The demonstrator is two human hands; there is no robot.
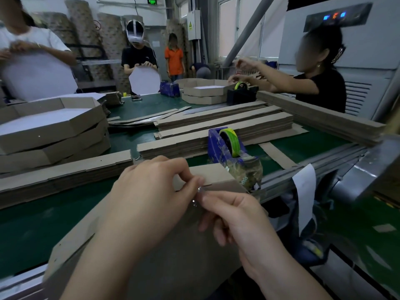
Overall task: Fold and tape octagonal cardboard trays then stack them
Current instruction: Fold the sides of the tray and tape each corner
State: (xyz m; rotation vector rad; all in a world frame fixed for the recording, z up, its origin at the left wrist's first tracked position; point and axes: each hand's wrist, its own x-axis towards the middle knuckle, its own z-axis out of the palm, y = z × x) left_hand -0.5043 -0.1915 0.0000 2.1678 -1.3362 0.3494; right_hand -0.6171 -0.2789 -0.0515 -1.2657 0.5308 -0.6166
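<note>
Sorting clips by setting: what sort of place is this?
Probably a packaging workshop: a long green table holds piles of flat cardboard strips, stacked trays and a tape dispenser, with several people working.

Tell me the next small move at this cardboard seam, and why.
Probably press the clear tape down over the seam and smooth it. The right hand pinches the tape beside that seam, while the left hand holds the cardboard ends together.
</note>
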